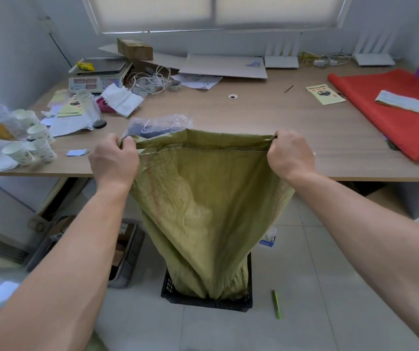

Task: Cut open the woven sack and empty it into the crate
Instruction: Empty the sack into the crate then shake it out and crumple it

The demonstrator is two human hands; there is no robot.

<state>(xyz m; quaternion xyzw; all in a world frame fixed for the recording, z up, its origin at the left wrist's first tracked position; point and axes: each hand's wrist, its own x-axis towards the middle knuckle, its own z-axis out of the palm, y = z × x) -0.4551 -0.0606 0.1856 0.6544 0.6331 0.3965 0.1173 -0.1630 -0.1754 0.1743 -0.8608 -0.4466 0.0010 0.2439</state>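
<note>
So the woven sack [203,198] is held up by its two top corners, with the stitched seam stretched between them. Its lower end is bunched down inside the black crate [216,304] on the floor, just in front of the desk [254,117]. The left hand [113,160] is curled tight round the left corner, and the right hand [290,154] is pinched round the right one. Whether the crinkly clear plastic [157,125] by the left corner is caught in that grip or just lying on the desk behind can't be told from here.

This looks like the dump-out stage, so a few tips:

- The corners should be kept level and lifted straight up, so the mouth stays over the crate and nothing gets spilled on the tiles.
- A couple of short shakes are better than one big yank. Woven plastic is slippery, and stuff tends to get hung up in the folds near the bottom.
- The crate looks light, so it could get dragged or tipped if the sack is pulled sideways.
- The green pen-like thing [276,304] on the floor by the crate is best not stepped on.

How much is left inside can't be seen.
</note>
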